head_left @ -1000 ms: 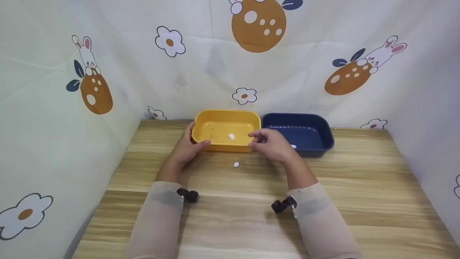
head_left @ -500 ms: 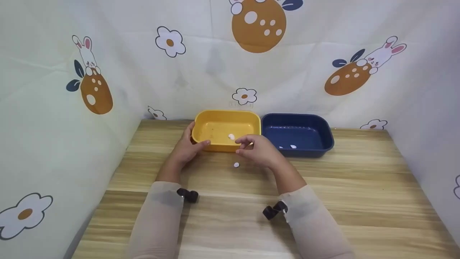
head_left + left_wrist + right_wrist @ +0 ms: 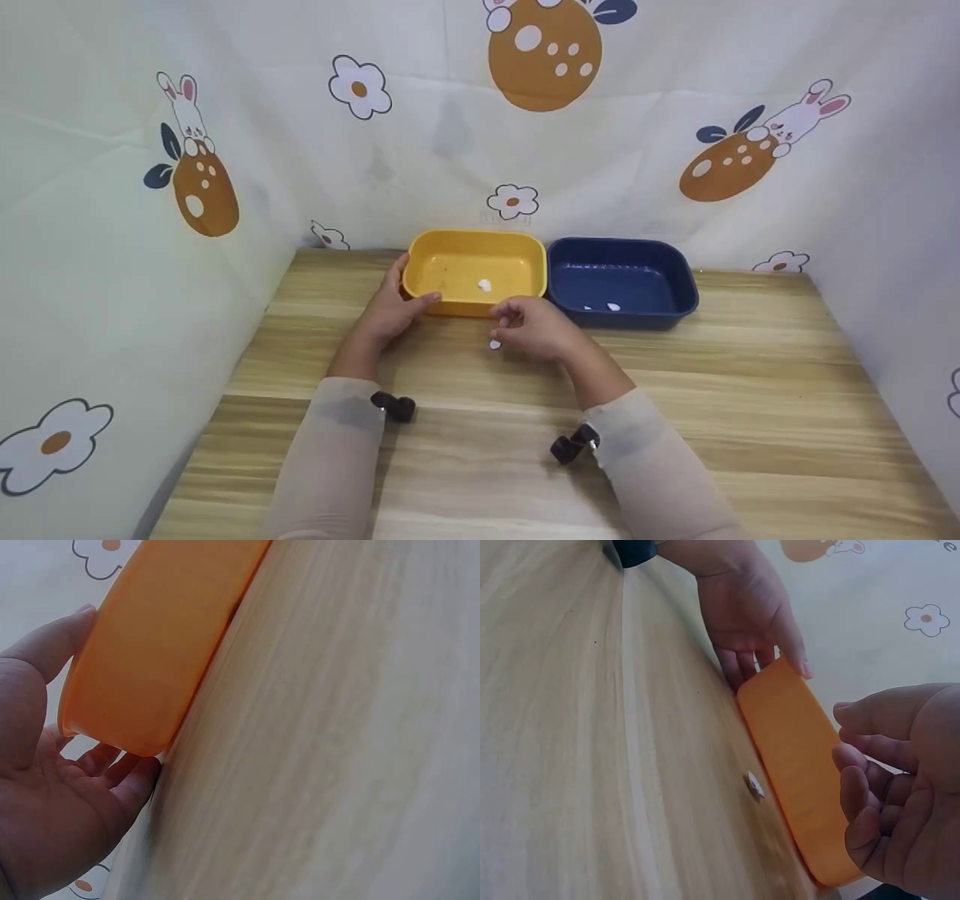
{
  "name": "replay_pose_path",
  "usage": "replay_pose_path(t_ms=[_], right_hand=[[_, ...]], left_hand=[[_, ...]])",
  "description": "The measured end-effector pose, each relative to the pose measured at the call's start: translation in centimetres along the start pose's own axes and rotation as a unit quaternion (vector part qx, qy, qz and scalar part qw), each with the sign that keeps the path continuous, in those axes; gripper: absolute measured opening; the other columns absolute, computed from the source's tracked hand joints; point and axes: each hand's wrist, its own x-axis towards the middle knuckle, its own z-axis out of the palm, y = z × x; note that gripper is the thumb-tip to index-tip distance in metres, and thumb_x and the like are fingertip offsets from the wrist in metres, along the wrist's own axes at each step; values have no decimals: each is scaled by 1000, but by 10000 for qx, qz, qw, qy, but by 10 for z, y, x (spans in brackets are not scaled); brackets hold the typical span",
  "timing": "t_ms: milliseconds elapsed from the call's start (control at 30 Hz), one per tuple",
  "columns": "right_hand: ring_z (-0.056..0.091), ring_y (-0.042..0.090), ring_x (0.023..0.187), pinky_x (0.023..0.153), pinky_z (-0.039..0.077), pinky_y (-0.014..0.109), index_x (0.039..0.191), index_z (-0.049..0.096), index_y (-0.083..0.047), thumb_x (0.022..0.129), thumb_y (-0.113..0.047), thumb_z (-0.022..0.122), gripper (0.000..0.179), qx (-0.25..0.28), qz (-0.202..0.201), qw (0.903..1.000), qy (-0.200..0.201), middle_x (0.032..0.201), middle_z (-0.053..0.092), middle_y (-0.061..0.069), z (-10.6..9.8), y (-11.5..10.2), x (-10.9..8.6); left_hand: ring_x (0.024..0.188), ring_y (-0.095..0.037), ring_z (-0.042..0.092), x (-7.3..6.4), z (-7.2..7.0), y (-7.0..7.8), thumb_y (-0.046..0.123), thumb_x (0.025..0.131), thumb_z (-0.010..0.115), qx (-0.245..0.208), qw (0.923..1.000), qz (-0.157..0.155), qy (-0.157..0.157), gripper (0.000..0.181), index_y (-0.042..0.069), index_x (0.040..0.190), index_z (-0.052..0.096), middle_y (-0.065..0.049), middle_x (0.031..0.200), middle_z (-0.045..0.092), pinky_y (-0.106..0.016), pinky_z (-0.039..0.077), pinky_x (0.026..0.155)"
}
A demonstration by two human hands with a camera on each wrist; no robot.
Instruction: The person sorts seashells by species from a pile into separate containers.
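My left hand (image 3: 386, 311) grips the left end of a yellow plastic basin (image 3: 472, 307), thumb at the rim and fingers along the end wall, as the left wrist view confirms. A small white piece (image 3: 484, 286) lies inside that basin. On the table just in front of it is another small white piece (image 3: 754, 785), pale and uneven, its exact kind unclear. My right hand (image 3: 540, 328) hovers above and beside this piece with loosely bent fingers. Thumb and forefinger hold nothing visible; in the right wrist view the hand is apart from the piece.
A dark blue basin (image 3: 637, 320) stands against the yellow one's right side, with a white piece (image 3: 613, 307) and a smaller white bit in it. Behind both hangs a patterned cloth (image 3: 420, 165). The wooden table (image 3: 480, 465) spreads toward me.
My right hand has moved left and toward me, from the gap between the basins to the white piece on the table. The left hand has kept its hold on the yellow basin.
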Motion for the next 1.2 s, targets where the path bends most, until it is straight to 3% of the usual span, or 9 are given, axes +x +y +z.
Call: replay_pose_path(t_ms=[300, 667, 1200], right_hand=[[68, 14, 82, 70, 56, 25, 125, 75, -3, 94, -10, 75, 32, -60, 206, 9993, -309, 96, 76, 4, 1, 6, 0], [61, 9, 79, 72, 51, 24, 116, 79, -9, 91, -17, 81, 26, -939, -138, 9949, -335, 88, 72, -3, 10, 22, 5], [60, 10, 82, 79, 53, 28, 102, 80, -11, 90, -10, 81, 12, -1190, -188, 9920, -369, 86, 71, -4, 19, 22, 5]], left_hand=[[168, -27, 19, 1, 0, -1, 40, 91, 85, -70, 10000, 7, 3, 114, 25, 174, 8, -7, 182, 16, -45, 15, 139], [166, -25, 23, 2, 1, -2, 35, 91, 86, -275, 9996, 22, -6, 113, 27, 173, 10, -5, 181, 19, -44, 18, 138], [167, -26, 21, 1, 0, 0, 39, 92, 85, -161, 9999, -36, -13, 112, 27, 174, 9, -5, 181, 18, -45, 15, 139]])
